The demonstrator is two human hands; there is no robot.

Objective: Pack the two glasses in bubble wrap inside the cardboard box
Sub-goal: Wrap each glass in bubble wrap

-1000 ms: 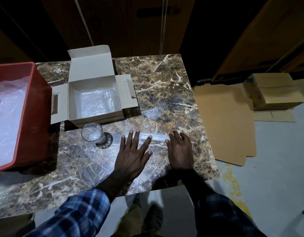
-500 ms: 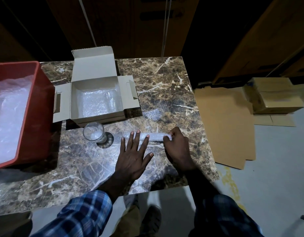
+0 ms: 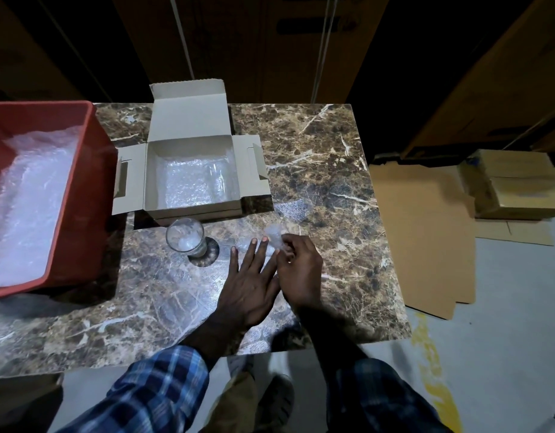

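Clear bubble wrap [image 3: 274, 235], rolled into a bundle, lying on the marble table [image 3: 317, 151] in front of the open cardboard box [image 3: 192, 179]; contents hard to make out through the plastic. Right hand [image 3: 301, 270] with fingers curled, pinching the raised end of the bundle. Left hand [image 3: 248, 285] flat, fingers straight and spread, pressing the bundle's near part down. Bare glass [image 3: 185, 237] upright just left of the hands, near the box's front wall. More wrap lining the box, with something clear and faint at its right side. Red bin [image 3: 82, 195] of wrap at far left, cut off by the frame.
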